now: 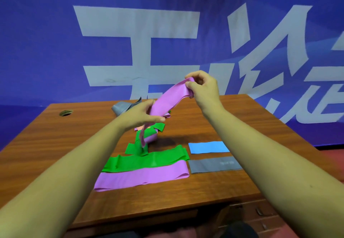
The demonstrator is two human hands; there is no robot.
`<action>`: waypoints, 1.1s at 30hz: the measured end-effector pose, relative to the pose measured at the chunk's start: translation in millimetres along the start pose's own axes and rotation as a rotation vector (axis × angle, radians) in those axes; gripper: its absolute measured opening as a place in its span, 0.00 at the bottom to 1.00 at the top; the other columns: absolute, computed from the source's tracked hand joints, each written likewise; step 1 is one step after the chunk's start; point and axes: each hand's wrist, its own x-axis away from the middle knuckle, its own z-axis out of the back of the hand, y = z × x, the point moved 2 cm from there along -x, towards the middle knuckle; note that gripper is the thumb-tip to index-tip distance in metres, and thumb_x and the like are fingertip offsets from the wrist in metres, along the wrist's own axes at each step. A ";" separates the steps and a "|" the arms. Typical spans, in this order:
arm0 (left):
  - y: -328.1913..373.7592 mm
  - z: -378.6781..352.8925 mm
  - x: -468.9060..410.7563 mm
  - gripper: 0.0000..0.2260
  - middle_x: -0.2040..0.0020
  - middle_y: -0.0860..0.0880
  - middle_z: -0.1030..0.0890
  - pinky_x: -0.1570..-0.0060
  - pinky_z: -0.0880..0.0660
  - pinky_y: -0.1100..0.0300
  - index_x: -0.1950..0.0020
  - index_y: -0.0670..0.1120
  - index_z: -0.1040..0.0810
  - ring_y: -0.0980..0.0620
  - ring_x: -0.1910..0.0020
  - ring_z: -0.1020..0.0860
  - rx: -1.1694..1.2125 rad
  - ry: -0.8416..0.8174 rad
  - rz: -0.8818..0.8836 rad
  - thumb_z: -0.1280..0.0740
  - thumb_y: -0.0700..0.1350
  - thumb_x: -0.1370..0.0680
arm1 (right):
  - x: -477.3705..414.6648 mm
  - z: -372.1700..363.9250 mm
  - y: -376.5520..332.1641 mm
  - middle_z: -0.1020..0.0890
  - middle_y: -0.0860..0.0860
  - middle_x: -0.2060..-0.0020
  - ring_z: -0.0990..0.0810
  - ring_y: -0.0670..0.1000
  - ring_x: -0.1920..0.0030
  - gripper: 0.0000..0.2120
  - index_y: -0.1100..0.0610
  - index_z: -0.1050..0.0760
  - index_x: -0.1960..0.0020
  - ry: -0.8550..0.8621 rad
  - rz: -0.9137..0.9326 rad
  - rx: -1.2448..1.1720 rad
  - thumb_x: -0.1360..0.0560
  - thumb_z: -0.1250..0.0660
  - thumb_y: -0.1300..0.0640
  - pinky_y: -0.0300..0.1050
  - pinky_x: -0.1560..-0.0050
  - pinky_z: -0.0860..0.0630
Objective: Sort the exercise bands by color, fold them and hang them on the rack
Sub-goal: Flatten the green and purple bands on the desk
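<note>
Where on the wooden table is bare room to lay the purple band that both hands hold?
The brown wooden table is bare left of the flat green band and flat purple band, up to the round hole. It is bare also behind the folded blue band. The tangled green and purple pile crowds the middle.

A: How are the arms lying?
B: The left forearm (74, 156) and right forearm (260, 144) are reaching forward from the lower corners, angling toward each other.
A: And the hands?
B: The left hand (142, 115) is curling around a pink band (168, 99), thumb pointing right. The right hand (203, 87) is hovering higher, pinching that band's upper end.
</note>
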 end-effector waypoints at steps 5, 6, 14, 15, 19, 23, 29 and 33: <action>-23.7 2.4 26.5 0.27 0.57 0.45 0.22 0.60 0.30 0.58 0.52 0.47 0.22 0.48 0.56 0.25 0.301 -0.052 0.066 0.22 0.64 0.40 | 11.1 0.7 11.5 0.19 0.50 0.59 0.21 0.51 0.54 0.09 0.56 0.20 0.53 0.028 -0.083 -0.015 0.27 0.35 0.67 0.51 0.56 0.20; -28.0 4.1 34.1 0.25 0.57 0.45 0.22 0.61 0.30 0.57 0.53 0.47 0.19 0.48 0.56 0.26 0.310 -0.065 0.090 0.22 0.63 0.39 | 15.9 0.7 15.2 0.19 0.50 0.59 0.21 0.51 0.54 0.09 0.57 0.20 0.52 0.032 -0.104 -0.017 0.27 0.35 0.67 0.50 0.57 0.20; -54.8 21.1 86.1 0.34 0.62 0.42 0.26 0.65 0.35 0.58 0.56 0.35 0.25 0.49 0.64 0.29 0.255 -0.041 0.160 0.22 0.64 0.40 | 61.1 -11.3 45.1 0.20 0.48 0.64 0.23 0.38 0.68 0.11 0.63 0.21 0.50 0.051 -0.220 -0.120 0.28 0.36 0.73 0.34 0.66 0.27; -56.6 22.2 91.7 0.30 0.62 0.44 0.24 0.65 0.31 0.58 0.54 0.38 0.24 0.49 0.65 0.27 0.277 -0.056 0.174 0.21 0.61 0.40 | 65.1 -10.9 47.5 0.20 0.48 0.64 0.23 0.39 0.67 0.12 0.63 0.20 0.49 0.063 -0.236 -0.123 0.28 0.35 0.73 0.35 0.65 0.27; -63.6 21.8 112.5 0.23 0.62 0.46 0.18 0.64 0.23 0.61 0.52 0.42 0.20 0.51 0.65 0.21 0.278 -0.124 0.225 0.21 0.54 0.38 | 80.9 -11.5 55.8 0.20 0.49 0.63 0.24 0.44 0.65 0.12 0.61 0.20 0.49 0.029 -0.292 -0.090 0.28 0.36 0.72 0.38 0.65 0.26; -79.6 19.6 132.6 0.27 0.63 0.44 0.20 0.67 0.29 0.63 0.57 0.40 0.18 0.52 0.67 0.24 0.198 -0.134 0.306 0.22 0.63 0.38 | 98.3 -8.2 70.7 0.20 0.49 0.62 0.24 0.46 0.62 0.13 0.61 0.20 0.49 0.078 -0.344 -0.069 0.28 0.37 0.72 0.40 0.61 0.26; -101.7 15.1 160.6 0.14 0.58 0.42 0.18 0.66 0.25 0.64 0.53 0.43 0.16 0.52 0.66 0.21 0.408 -0.048 0.396 0.23 0.48 0.35 | 128.3 -0.7 104.0 0.18 0.52 0.59 0.20 0.51 0.59 0.12 0.55 0.22 0.45 0.017 -0.510 0.045 0.26 0.33 0.66 0.47 0.61 0.21; -120.5 15.0 174.0 0.29 0.55 0.42 0.18 0.58 0.24 0.61 0.47 0.42 0.18 0.49 0.57 0.21 0.443 0.089 0.465 0.16 0.50 0.44 | 141.9 -1.3 124.1 0.18 0.56 0.57 0.22 0.50 0.65 0.15 0.56 0.24 0.42 -0.005 -0.504 0.206 0.27 0.30 0.64 0.41 0.69 0.28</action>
